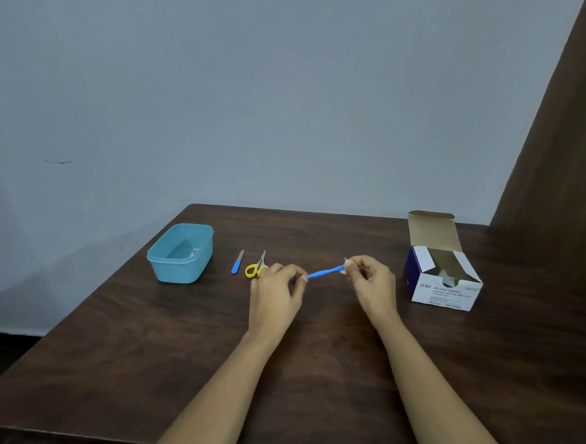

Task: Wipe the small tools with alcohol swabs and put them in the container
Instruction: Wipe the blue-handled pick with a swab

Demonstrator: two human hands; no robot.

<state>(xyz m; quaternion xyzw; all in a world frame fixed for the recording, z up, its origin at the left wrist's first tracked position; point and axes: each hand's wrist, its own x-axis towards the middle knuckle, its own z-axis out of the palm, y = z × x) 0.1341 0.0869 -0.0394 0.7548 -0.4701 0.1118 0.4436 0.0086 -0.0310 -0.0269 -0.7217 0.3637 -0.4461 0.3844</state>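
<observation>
We find readable print on one thing only: the open cardboard box (447, 290) near the far right corner of the table (309, 377). Its white front panel carries a small red logo, then "BD" and "Alcohol Swabs" in dark letters. The smaller lines beneath, and the row along the panel's bottom edge, are too blurred for us to read.

Scissors (256, 269) and file (237, 262) right of container (182, 270), gap between, swab box (445, 293) far right

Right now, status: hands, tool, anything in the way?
Left hand grips blue tool at one end; right hand pinches swab on the other. Scissors and nail file lie on table, between hands and container.
</observation>
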